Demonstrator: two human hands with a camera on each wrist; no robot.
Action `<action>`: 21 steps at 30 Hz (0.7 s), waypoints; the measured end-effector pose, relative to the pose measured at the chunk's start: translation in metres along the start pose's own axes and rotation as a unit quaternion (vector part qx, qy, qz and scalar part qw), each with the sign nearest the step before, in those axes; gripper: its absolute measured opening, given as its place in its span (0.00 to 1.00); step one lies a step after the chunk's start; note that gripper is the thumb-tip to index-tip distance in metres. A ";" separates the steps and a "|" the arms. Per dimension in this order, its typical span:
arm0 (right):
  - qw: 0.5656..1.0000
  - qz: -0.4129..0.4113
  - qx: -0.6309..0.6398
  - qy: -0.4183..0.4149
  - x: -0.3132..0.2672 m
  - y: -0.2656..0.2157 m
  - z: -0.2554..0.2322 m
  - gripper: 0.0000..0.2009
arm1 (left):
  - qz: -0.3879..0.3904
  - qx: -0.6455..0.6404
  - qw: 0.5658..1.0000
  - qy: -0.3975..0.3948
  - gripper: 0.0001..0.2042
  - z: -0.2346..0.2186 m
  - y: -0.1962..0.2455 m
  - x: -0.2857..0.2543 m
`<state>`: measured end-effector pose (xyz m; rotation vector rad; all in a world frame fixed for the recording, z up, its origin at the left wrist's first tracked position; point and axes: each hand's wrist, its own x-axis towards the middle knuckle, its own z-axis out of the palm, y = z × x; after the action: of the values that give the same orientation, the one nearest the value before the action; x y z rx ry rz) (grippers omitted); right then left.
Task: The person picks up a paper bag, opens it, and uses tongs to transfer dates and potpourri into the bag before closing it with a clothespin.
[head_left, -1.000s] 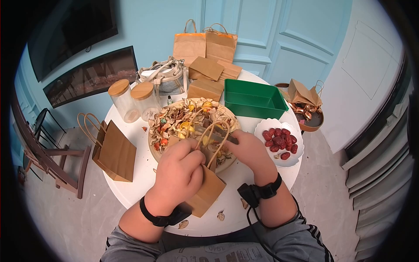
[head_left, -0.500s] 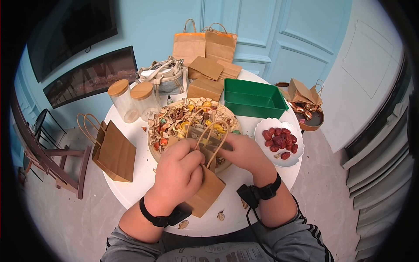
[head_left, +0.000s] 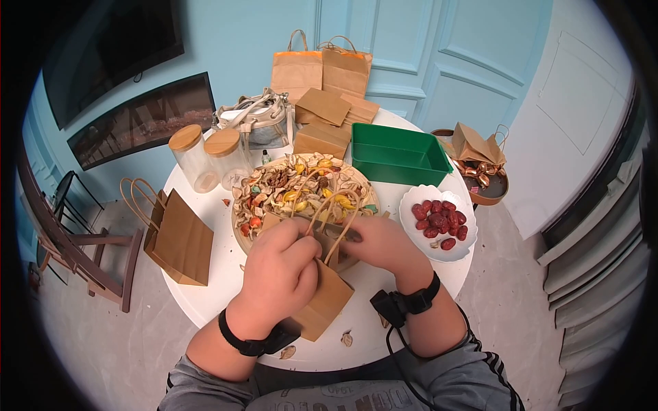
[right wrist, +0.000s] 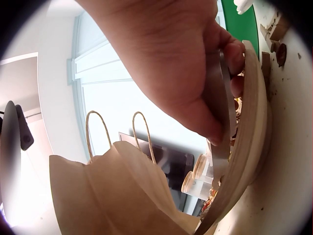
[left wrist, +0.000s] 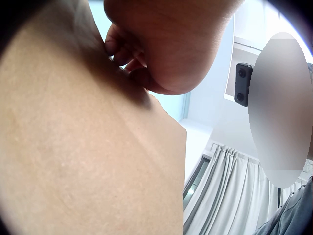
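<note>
My left hand (head_left: 279,267) grips a small brown paper bag (head_left: 325,301) near its top, with its twisted handles rising past the fingers. The bag is tilted at the near side of a round wooden tray (right wrist: 252,112) full of dried potpourri (head_left: 277,181). Curled over the tray, my right hand (head_left: 385,241) pinches a grey metal scoop (right wrist: 224,100) between thumb and fingers. In the right wrist view the scoop stands edge-on close inside the tray's rim. The bag's opening lies left of the scoop there. Most of the scoop is hidden by the hand in the head view.
A second paper bag (head_left: 179,240) stands at the left table edge. Behind are lidded glass jars (head_left: 223,147), a handbag (head_left: 257,120) and several paper bags (head_left: 322,106). A green bin (head_left: 401,154) and a white plate of red dates (head_left: 418,243) are at right.
My right hand has moved left toward the bag and its fingers have drawn in, hiding the scoop's grey edge. The left hand and the bag stay in place.
</note>
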<state>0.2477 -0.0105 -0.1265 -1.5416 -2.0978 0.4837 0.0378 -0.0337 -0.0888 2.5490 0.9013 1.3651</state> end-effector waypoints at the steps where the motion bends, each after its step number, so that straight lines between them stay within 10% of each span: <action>1: 1.000 0.011 -0.005 -0.002 0.000 0.000 0.000 0.16 | -0.002 -0.002 1.000 -0.003 0.06 0.000 0.000 0.000; 21: 0.998 0.051 -0.025 -0.017 0.000 -0.008 -0.004 0.17 | 0.026 0.003 0.999 -0.027 0.08 -0.005 0.004 0.000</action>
<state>0.2439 -0.0129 -0.1194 -1.6861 -2.0792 0.5007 0.0362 -0.0381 -0.0845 2.6187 0.8372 1.3008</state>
